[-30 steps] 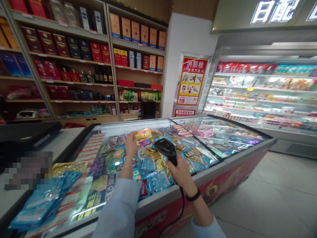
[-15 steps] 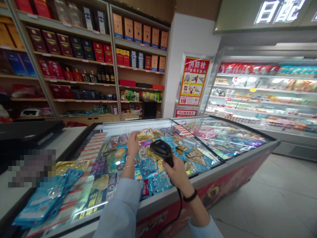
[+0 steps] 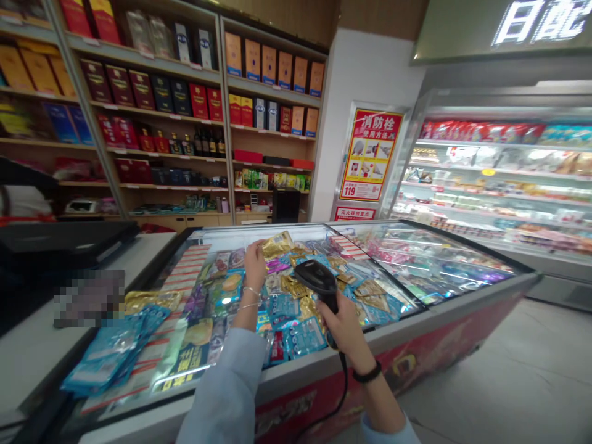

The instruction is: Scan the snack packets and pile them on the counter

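Observation:
My right hand [image 3: 340,317] is closed round the handle of a black barcode scanner [image 3: 316,276], whose cord hangs down in front of the freezer. My left hand [image 3: 255,264] is at the far side of the pile, its fingers closed on the edge of a gold packet [image 3: 277,244] that tilts up from the packets around it. Blue packets [image 3: 303,337] and other gold packets [image 3: 296,287] lie between and below my hands. A purple packet [image 3: 278,265] shows just right of my left hand.
The chest freezer [image 3: 444,336] has glass lids and a raised frame. Blue packets [image 3: 111,351] and a gold one lie on its left glass, beside a counter [image 3: 28,364]. Behind are shelves of boxes [image 3: 157,132]; a lit chiller [image 3: 499,179] stands at right.
The gold packet at my left hand has come up and tilted out of the pile. The whole view has shifted so that things appear further right; the scanner remains in my right hand.

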Demonstrator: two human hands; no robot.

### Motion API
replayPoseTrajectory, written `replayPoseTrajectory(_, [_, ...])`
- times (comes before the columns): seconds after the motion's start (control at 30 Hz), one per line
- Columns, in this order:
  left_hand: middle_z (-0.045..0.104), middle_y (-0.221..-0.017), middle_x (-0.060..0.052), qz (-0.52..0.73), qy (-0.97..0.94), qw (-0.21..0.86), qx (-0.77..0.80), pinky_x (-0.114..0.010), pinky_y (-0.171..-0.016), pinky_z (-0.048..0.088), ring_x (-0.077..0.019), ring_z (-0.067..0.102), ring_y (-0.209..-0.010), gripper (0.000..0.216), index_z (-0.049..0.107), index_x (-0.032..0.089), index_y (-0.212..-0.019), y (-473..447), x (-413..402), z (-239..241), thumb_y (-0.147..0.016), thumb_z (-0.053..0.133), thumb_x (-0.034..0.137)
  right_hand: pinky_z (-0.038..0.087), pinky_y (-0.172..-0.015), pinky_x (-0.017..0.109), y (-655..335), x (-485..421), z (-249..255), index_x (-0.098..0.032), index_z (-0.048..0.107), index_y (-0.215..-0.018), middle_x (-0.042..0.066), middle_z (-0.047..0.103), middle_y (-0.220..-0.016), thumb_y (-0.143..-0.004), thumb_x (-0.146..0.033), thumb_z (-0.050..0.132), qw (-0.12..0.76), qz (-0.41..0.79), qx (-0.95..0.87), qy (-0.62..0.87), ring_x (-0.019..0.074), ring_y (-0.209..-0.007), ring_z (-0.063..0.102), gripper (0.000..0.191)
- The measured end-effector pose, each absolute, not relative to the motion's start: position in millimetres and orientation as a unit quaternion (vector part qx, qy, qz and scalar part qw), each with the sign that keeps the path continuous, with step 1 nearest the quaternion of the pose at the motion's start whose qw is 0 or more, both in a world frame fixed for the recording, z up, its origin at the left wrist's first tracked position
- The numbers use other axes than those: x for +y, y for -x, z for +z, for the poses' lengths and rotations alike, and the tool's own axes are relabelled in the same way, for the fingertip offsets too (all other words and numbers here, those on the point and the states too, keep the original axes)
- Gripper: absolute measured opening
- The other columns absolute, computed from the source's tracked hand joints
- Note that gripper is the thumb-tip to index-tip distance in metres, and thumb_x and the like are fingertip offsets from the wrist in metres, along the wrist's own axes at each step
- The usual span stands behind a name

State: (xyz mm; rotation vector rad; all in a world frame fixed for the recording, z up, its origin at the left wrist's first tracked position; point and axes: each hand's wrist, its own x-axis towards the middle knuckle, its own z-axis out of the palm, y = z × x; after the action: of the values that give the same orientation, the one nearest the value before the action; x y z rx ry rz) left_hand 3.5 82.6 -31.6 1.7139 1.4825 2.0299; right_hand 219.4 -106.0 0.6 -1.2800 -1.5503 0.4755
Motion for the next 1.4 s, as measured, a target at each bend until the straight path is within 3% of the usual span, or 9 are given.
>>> replayPoseTrajectory(0.23, [0.068,-0.103,-0.008,0.685,-0.519,-0.023,0.511,-0.038,-0.093,0.048,-0.022,0.062,-0.1,0.028,0.066,0.019,-0.106,87,5,-14,-0.092,0.044,0.029,0.041,-0.047,0.029,-200,-110,5,-0.021,0.057,-0.073,-0.001,0.056,-0.045,-0.076,-0.046,0.059,0.546,0.26,-0.619,0.501,0.0177,-0.041,0.053,0.025])
replayPoseTrajectory(0.57, [0.067,-0.1,-0.01,0.595,-0.423,-0.085,0.678,-0.04,-0.092,0.048,-0.0247,0.062,-0.096,0.026,0.064,0.016,-0.104,246,-118,-59,-0.09,0.044,0.024,0.039,-0.042,0.026,-82,-124,3,-0.02,0.057,-0.071,-0.003,0.054,-0.044,-0.073,-0.039,0.063,0.549,0.406,-0.621,0.385,0.0138,-0.038,0.049,0.02])
replayPoseTrajectory(0.7, [0.061,-0.098,-0.011,0.548,-0.418,-0.123,0.714,-0.04,-0.089,0.048,-0.0242,0.061,-0.091,0.024,0.063,0.016,-0.103,250,-138,-78,-0.09,0.043,0.02,0.036,-0.036,0.024,-21,-111,-21,-0.02,0.056,-0.069,-0.004,0.053,-0.042,-0.068,-0.037,0.064,0.545,0.574,-0.524,0.314,0.012,-0.034,0.045,0.018])
replayPoseTrajectory(0.83, [0.052,-0.114,-0.015,0.505,-0.389,-0.172,0.751,-0.041,-0.087,0.047,-0.0232,0.059,-0.091,0.022,0.062,0.013,-0.101,234,-145,-90,-0.09,0.044,0.019,0.038,-0.034,0.023,23,-100,-60,-0.019,0.057,-0.068,-0.002,0.057,-0.047,-0.065,-0.038,0.066,0.512,0.685,-0.424,0.299,0.011,-0.035,0.047,0.021])
replayPoseTrajectory(1.0, [0.054,-0.117,-0.018,0.414,-0.395,-0.209,0.793,-0.045,-0.086,0.044,-0.0305,0.056,-0.102,0.02,0.063,0.013,-0.098,226,-146,-93,-0.089,0.05,0.025,0.038,-0.033,0.022,42,-98,-94,-0.019,0.056,-0.065,-0.002,0.054,-0.043,-0.063,-0.041,0.066,0.497,0.708,-0.396,0.31,0.0106,-0.033,0.045,0.025])
replayPoseTrajectory(1.23, [0.056,-0.109,-0.014,0.432,-0.401,-0.131,0.797,-0.036,-0.073,0.045,-0.0241,0.059,-0.084,0.023,0.06,0.015,-0.103,232,-142,-96,-0.09,0.049,0.029,0.04,-0.033,0.022,41,-97,-97,-0.019,0.055,-0.069,-0.002,0.06,-0.055,-0.061,-0.038,0.069,0.517,0.721,-0.358,0.289,0.0099,-0.036,0.049,0.026])
replayPoseTrajectory(1.4, [0.055,-0.111,-0.012,0.439,-0.394,-0.108,0.8,-0.034,-0.071,0.046,-0.0232,0.06,-0.084,0.021,0.059,0.017,-0.102,228,-145,-92,-0.089,0.051,0.031,0.04,-0.034,0.022,42,-97,-98,-0.019,0.055,-0.07,-0.002,0.06,-0.054,-0.063,-0.036,0.068,0.514,0.724,-0.356,0.292,0.0102,-0.037,0.05,0.023])
